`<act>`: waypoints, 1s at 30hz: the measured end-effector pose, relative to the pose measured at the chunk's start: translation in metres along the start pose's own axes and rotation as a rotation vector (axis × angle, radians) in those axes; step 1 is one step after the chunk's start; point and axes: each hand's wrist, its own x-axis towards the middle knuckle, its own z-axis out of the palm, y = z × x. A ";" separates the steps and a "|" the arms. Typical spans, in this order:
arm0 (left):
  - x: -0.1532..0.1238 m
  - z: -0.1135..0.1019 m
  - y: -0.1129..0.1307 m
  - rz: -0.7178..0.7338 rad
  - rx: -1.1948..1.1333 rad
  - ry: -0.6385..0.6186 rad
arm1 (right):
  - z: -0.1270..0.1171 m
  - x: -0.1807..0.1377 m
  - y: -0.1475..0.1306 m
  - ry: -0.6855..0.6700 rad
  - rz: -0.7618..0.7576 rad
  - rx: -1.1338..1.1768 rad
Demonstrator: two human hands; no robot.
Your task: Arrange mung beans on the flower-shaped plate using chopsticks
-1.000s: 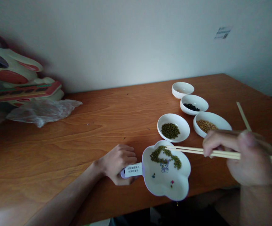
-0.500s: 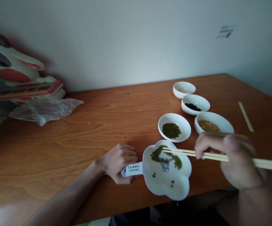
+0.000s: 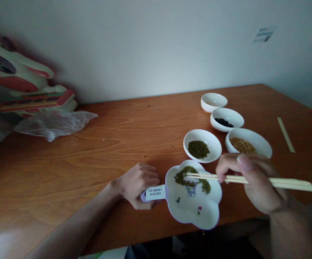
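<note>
My left hand [image 3: 138, 183] is closed around the labelled handle [image 3: 154, 193] of a white flower-shaped dish [image 3: 196, 212] near the table's front edge. A heap of green beans [image 3: 191, 175] lies in the dish's far half. My right hand [image 3: 249, 180] pinches a pair of pale chopsticks [image 3: 288, 183]; their tips hover over the green beans in the dish.
Several white bowls stand behind the dish: one with green beans [image 3: 202, 145], one with tan beans [image 3: 249, 143], one with black beans [image 3: 227, 119], and a farther one [image 3: 213, 102]. A chopstick wrapper [image 3: 286, 134] lies right. A plastic bag [image 3: 54, 123] and painted toy [image 3: 18, 79] sit far left.
My right hand has drawn in to the left and lower, bringing the chopstick tips slightly left over the beans in the dish. My left hand has stayed on the handle.
</note>
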 end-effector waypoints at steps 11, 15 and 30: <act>-0.001 0.002 -0.001 0.001 0.004 0.002 | 0.004 0.003 -0.002 -0.037 -0.018 -0.097; -0.001 0.001 -0.001 -0.003 0.001 -0.008 | 0.005 0.006 -0.003 -0.037 -0.032 -0.096; -0.001 0.001 -0.001 -0.003 0.003 -0.005 | -0.010 -0.003 -0.003 0.223 -0.087 -0.042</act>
